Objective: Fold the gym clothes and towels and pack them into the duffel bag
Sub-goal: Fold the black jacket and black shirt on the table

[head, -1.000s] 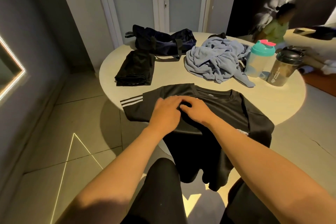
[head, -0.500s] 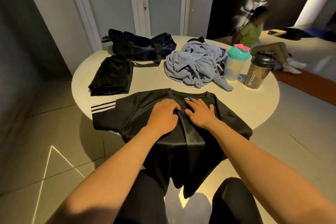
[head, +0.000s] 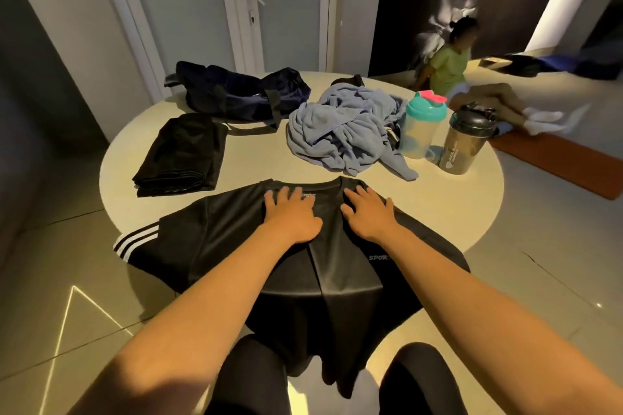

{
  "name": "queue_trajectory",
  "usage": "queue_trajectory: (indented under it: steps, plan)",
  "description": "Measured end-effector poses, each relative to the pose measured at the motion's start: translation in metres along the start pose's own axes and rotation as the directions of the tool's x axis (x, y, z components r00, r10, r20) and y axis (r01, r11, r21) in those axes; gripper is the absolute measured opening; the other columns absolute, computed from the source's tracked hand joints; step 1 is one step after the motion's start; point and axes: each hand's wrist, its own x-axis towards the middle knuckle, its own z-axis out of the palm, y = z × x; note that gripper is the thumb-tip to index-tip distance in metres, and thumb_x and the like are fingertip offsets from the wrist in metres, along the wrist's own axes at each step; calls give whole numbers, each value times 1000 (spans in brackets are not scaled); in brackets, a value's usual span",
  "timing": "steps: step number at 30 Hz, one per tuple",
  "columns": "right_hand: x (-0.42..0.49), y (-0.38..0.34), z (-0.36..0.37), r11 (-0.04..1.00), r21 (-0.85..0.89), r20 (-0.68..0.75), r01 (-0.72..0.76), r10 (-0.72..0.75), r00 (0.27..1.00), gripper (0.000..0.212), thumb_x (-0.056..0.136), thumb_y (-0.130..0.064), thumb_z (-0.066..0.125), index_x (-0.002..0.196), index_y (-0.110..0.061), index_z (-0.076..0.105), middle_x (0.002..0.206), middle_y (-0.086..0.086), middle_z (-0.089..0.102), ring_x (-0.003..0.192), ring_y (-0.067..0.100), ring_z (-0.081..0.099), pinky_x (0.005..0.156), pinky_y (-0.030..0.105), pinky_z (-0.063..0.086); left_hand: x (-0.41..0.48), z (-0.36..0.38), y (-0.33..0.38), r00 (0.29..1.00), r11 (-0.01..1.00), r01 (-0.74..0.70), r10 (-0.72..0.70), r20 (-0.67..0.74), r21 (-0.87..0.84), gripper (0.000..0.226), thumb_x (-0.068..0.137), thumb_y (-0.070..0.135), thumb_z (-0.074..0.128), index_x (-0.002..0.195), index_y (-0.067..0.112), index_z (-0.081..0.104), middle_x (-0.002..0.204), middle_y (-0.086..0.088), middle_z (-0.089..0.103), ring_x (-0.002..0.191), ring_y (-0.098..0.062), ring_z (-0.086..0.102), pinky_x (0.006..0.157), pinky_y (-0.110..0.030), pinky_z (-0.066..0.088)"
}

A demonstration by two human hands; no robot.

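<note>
Head view: my left grip and right grip lie spread flat, smoothing the shirt; I judge its sleeves need folding next.

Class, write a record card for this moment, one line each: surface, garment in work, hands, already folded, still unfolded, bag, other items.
Surface: round table
Garment in work: black T-shirt, spread flat, lower part hanging over the near edge
Hands: left hand and right hand lie flat on the shirt below the collar, fingers straight, slightly apart
Already folded: black garment, left side of the table
Still unfolded: blue towel, crumpled
Bag: navy duffel bag, far edge
Other items: teal-lidded shaker and dark shaker, upright, right side
</note>
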Motion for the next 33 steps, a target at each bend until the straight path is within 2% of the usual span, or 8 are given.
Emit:
queue_trajectory:
  steps: [4,8,14,19,22,25,30,33]
  plan:
    - [-9,0,0,962,246,-228,117,-60,972,45,98,-15,52,143,-10,53,148,20,43,139,36,36,113,42,29,-2,13,29,971,967,-238,238,-11,-88,59,105,47,32,160,31,18,169,-1,8,155,-25,7,125,-44,9]
    - [-38,9,-2,997,52,-414,-53,70,907,30,92,-27,54,117,-16,64,113,11,52,108,33,46,88,41,41,9,26,36,983,983,-178,179,32,-43,62,104,56,19,161,37,4,169,5,-7,155,-20,-7,124,-51,-4]
    - [-69,31,-6,957,-66,-220,-281,261,940,49,98,-53,40,139,-25,44,136,13,39,126,35,33,102,49,30,26,18,39,987,990,-139,139,76,5,64,103,60,12,160,36,-5,168,3,-14,155,-22,-12,122,-55,-7]
    - [-61,54,-8,982,-7,-103,-187,185,977,51,107,-39,29,156,-27,27,160,9,25,148,30,20,118,54,19,19,13,61,984,969,-162,173,-44,185,59,107,47,18,161,23,13,169,-8,0,154,-32,-1,122,-55,-3]
    - [-53,62,-13,994,40,-199,-100,106,974,45,104,-21,40,149,-18,44,145,13,44,132,34,41,106,47,38,12,20,76,963,964,-256,261,-64,76,61,106,50,23,161,23,17,169,-5,8,153,-31,8,123,-49,12]
    - [-50,64,-20,985,53,-377,-163,171,910,28,100,-13,47,124,-9,61,117,15,50,107,36,49,77,39,42,13,28,83,965,969,-249,248,81,-5,72,99,70,18,160,37,0,169,-1,-11,154,-28,-11,123,-52,-4]
    - [-39,54,-49,948,158,-505,-275,317,803,31,105,-32,43,124,-14,61,116,15,50,108,36,50,73,39,41,20,34,89,963,965,-260,262,63,-32,81,87,86,20,156,50,-2,167,8,-14,153,-24,-19,118,-60,-15]
    - [-26,46,-57,916,324,-418,-238,364,833,33,105,-32,43,119,-11,64,116,16,56,104,39,57,76,38,41,23,35,87,957,943,-291,289,-35,-162,78,92,76,36,158,44,12,169,6,2,155,-21,-6,122,-56,-9]
